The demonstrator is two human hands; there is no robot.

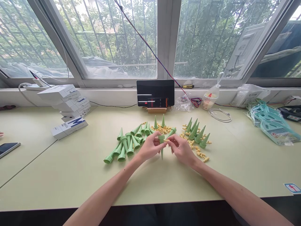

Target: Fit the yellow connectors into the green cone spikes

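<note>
My left hand (pixel 151 146) grips a green plastic watering spike (pixel 161 138), its narrow tip pointing down. Pinched in the fingers of my right hand (pixel 180 147) is a small yellow valve (pixel 166 141), held against the spike's side just under its wide collar. Left of my hands lies a heap of green spikes (pixel 127 142), mostly on their sides. Several spikes with yellow valves (pixel 194 130) stand upright to the right. Loose yellow valves (pixel 201 155) are scattered beside them, and another pile of yellow valves (pixel 164 129) sits just behind my hands.
A tablet with a phone (pixel 155 91) leans at the back on a cardboard stand. White boxes (pixel 70 100) are stacked at left. On the right are a drink cup (pixel 209 99), a coiled white cable (pixel 219 115) and bagged turquoise plastic pieces (pixel 270 121). Part of another person's hand (pixel 1 134) shows at far left.
</note>
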